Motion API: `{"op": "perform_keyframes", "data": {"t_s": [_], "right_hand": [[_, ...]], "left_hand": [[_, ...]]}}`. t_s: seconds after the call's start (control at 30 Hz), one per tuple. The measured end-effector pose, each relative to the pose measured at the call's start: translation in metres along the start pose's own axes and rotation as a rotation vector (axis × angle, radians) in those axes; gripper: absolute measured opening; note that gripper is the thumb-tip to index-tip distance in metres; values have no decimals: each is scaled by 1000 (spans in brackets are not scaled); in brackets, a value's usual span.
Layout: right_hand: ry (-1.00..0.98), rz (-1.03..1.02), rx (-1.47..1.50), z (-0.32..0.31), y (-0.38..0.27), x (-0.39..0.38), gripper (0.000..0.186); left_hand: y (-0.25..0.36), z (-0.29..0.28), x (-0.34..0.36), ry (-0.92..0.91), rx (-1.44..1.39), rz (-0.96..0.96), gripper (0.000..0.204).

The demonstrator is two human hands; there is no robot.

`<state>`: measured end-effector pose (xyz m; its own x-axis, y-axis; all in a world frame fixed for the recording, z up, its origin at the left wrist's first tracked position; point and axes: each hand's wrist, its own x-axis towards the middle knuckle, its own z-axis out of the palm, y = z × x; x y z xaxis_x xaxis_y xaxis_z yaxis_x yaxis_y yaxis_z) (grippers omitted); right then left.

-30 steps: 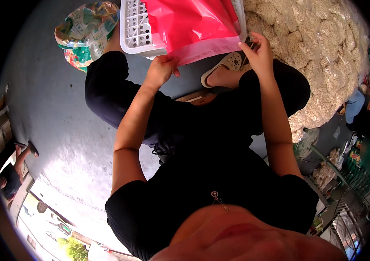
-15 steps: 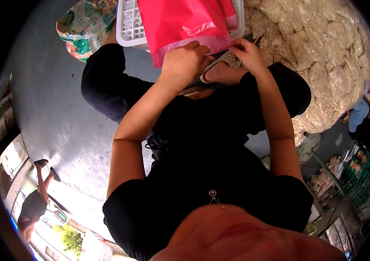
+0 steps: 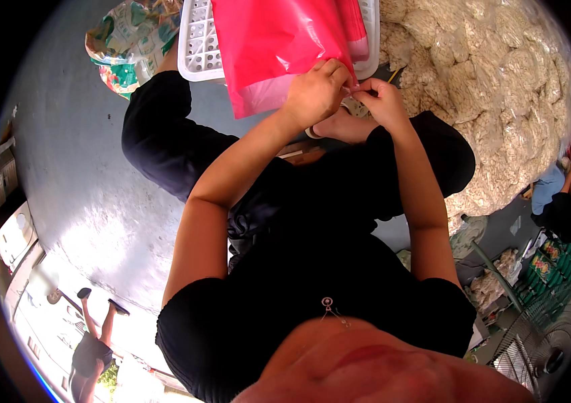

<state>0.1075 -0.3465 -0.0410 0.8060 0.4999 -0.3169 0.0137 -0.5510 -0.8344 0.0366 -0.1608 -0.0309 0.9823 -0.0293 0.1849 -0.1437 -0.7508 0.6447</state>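
A pink plastic bag (image 3: pixel 265 40) lies over a white perforated plastic crate (image 3: pixel 198 64) in front of me. Its near edge is a paler, see-through pink strip that hangs past the crate's rim. My left hand (image 3: pixel 317 93) is closed on the right end of that edge. Close beside it, my right hand (image 3: pixel 381 101) pinches the same corner between thumb and forefinger. The fingertips of both hands almost meet there. The left hand's fingers are partly hidden from above.
A big heap of clear bags with beige contents (image 3: pixel 480 80) rises on the right. A green printed sack (image 3: pixel 131 47) lies at the far left. A fan (image 3: pixel 540 349) stands at the lower right. Other people (image 3: pixel 560 201) are at the right and lower left.
My left hand has slid right along the bag's edge to the corner, near my right hand. The person at the lower left has moved.
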Motion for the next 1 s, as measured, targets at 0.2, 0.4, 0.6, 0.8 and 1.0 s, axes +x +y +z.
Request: {"op": "perform_keyframes", "data": {"t_s": [0.2, 0.4, 0.6, 0.8, 1.0], "right_hand": [[58, -63, -268, -2, -10, -4, 20], [-9, -32, -120, -3, 2, -2, 20], [-44, -29, -181, -13, -10, -3, 21], [-297, -302, -458, -46, -56, 16, 37], [86, -1037, -1045, -45, -65, 64, 53]], "left_hand": [[-6, 2, 9, 60, -108, 122, 24], [-12, -14, -15, 98, -236, 220, 11], [-67, -147, -81, 638, -886, -316, 11], [-124, -245, -96, 912, 11, -338, 15], [-126, -162, -46, 33, 664, 242, 44]]}}
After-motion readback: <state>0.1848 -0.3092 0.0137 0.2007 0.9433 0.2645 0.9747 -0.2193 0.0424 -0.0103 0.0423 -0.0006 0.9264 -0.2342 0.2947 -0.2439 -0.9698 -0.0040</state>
